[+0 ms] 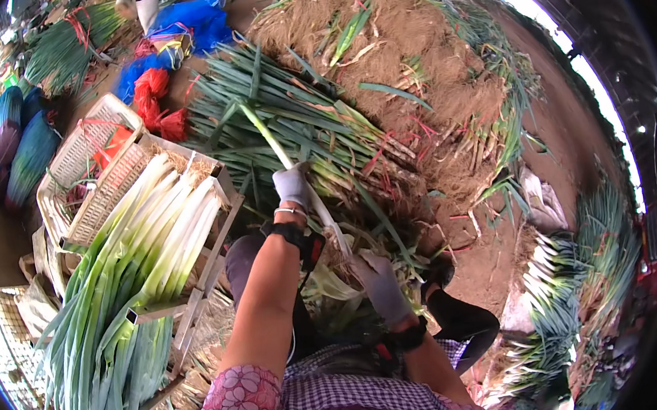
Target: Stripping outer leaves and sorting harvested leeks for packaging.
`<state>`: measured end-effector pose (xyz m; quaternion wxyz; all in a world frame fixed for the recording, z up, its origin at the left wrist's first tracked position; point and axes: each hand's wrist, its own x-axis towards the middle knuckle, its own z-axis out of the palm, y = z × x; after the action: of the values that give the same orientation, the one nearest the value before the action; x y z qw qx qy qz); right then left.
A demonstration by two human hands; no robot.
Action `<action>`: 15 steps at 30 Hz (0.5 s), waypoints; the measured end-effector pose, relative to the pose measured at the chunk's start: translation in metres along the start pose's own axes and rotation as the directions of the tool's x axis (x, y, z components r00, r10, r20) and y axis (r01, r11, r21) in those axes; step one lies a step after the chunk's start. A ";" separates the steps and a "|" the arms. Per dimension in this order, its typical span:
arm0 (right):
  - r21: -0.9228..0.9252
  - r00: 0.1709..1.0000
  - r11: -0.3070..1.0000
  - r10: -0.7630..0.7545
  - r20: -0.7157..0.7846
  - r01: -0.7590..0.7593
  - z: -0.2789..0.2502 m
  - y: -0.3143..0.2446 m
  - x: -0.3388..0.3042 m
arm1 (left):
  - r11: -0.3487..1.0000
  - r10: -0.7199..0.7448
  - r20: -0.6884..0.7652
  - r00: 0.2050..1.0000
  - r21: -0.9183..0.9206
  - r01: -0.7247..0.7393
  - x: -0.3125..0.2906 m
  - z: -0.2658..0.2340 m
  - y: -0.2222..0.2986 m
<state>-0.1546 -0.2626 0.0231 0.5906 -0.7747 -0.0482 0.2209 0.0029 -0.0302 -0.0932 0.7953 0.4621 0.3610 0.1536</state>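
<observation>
My left hand (293, 186), in a grey glove, is closed round the pale shaft of a long green onion (266, 132). The stalk slants from its green end, up and to the left, down to its roots. At the root end is my right hand (383, 284), also gloved, its fingers drawn together on the onion's base; the fingertips are partly hidden. Loose pale peelings (328, 287) lie below the hands. Just beyond them spreads a large heap of untrimmed green onions (282, 115), roots toward the right.
On my left, cleaned green onions (151, 236) lie across a metal frame (196, 302) beside a cream plastic crate (69, 188). Red ties (151, 99) and blue netting (188, 26) lie beyond. A soil mound (424, 48) rises ahead; more onions (543, 288) line the right.
</observation>
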 end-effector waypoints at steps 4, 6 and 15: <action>-0.198 0.997 0.979 -0.061 -0.056 0.048 -0.014 -0.012 -0.049 | 0.997 0.024 -0.163 0.986 0.081 -0.011 0.038 -0.009 -0.030; -0.199 0.994 0.980 -0.041 -0.097 0.021 -0.026 -0.017 -0.074 | 0.986 0.008 -0.197 0.980 0.167 0.025 0.043 -0.003 -0.059; -0.653 0.999 0.757 0.045 0.029 -0.015 -0.112 0.021 -0.118 | 0.952 -0.004 -0.053 0.999 -0.305 -0.013 0.024 0.028 -0.020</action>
<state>-0.2198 -0.4082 0.0600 0.2793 -0.9276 -0.1222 0.2160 0.0375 -0.0440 -0.1115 0.8469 0.3303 0.3530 0.2216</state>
